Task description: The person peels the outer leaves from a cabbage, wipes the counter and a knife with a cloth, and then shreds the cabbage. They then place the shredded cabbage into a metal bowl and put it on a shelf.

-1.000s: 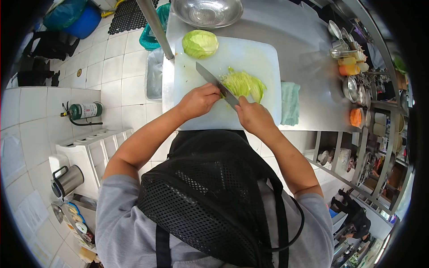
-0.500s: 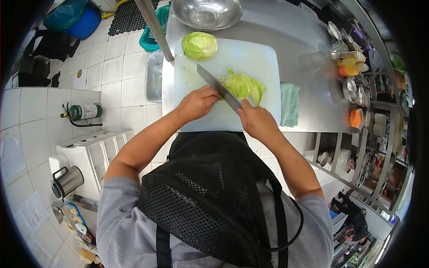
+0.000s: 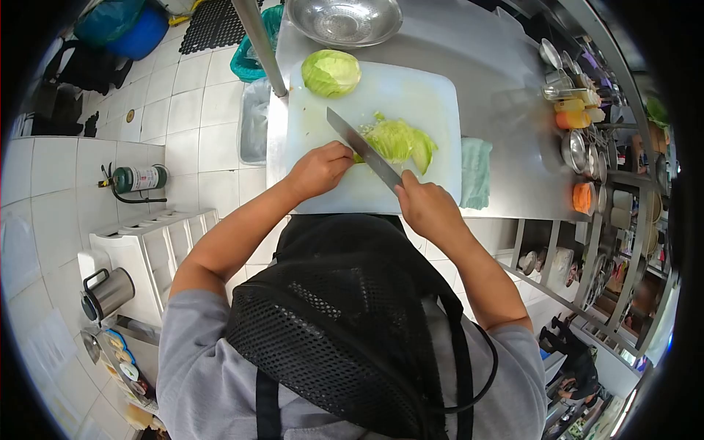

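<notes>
A wide-bladed knife [image 3: 364, 148] slants across the white cutting board [image 3: 315, 132], its handle in my closed right hand [image 3: 429, 209]. Beyond the blade lies a heap of shredded green cabbage [image 3: 400, 143], with a larger curved piece at its right side. My left hand [image 3: 321, 170] is closed at the near-left side of the blade, fingertips pinched by a small bit of cabbage at the heap's left edge; what lies inside the fingers is mostly hidden. A rounded piece of cabbage [image 3: 331, 73] rests at the board's far left corner.
A metal bowl [image 3: 345, 20] stands beyond the board on the steel table [image 3: 506, 95]. A green cloth [image 3: 476, 173] lies right of the board. A metal post [image 3: 260, 48] rises at the left edge. Containers line the right side. Another person [image 3: 579, 367] is at lower right.
My left hand has shifted slightly left, away from the blade. The knife and my right hand have moved slightly right and toward me.
</notes>
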A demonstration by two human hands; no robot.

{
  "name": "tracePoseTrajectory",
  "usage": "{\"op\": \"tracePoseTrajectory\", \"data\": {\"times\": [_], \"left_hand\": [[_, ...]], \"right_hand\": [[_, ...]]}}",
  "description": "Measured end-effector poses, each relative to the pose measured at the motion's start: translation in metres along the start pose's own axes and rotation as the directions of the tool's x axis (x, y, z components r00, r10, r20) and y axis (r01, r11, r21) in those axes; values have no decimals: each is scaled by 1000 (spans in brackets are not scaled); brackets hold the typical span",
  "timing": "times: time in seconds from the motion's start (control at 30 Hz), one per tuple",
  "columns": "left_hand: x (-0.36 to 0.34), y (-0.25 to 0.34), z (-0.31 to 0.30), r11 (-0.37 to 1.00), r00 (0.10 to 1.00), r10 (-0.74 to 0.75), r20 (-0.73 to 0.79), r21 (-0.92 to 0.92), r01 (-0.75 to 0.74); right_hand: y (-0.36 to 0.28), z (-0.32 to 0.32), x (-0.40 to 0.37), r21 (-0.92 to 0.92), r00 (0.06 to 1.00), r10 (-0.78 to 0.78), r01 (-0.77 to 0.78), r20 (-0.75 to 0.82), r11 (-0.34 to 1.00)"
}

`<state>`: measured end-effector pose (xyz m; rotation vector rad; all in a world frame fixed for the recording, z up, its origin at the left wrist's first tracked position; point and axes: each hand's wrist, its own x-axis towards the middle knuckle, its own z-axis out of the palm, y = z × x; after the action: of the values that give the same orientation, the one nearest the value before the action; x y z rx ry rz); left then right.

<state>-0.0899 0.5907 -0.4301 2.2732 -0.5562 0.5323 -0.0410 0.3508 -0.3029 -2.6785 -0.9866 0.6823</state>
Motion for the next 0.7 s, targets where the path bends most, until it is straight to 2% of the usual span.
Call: {"op": "tracePoseTrajectory", "data": {"times": [0.17, 0.33, 0.5, 0.6, 0.67, 0.7], "left_hand": [[3, 0, 0, 999, 1000, 17, 25, 35, -18], [2, 0, -1, 999, 999, 24, 44, 39, -26], [3, 8, -6, 1000, 999, 22, 37, 21, -23], [2, 11, -14, 1000, 1000, -18, 6, 18, 18], [-1, 11, -18, 996, 994, -88, -56, 8, 89], [-1, 12, -18, 996, 995, -88, -56, 9, 89]], "right_hand": [[6, 29, 12, 17, 998, -35, 36, -56, 999], [0, 2, -4, 20, 998, -28, 29, -54, 999], [8, 10, -9, 42, 999, -20, 22, -47, 999], [17, 6, -13, 115, 993, 5, 9, -121, 993], [24, -5, -15, 412, 978, 64, 24, -198, 911], [28, -11, -17, 412, 978, 63, 25, -198, 911]]}}
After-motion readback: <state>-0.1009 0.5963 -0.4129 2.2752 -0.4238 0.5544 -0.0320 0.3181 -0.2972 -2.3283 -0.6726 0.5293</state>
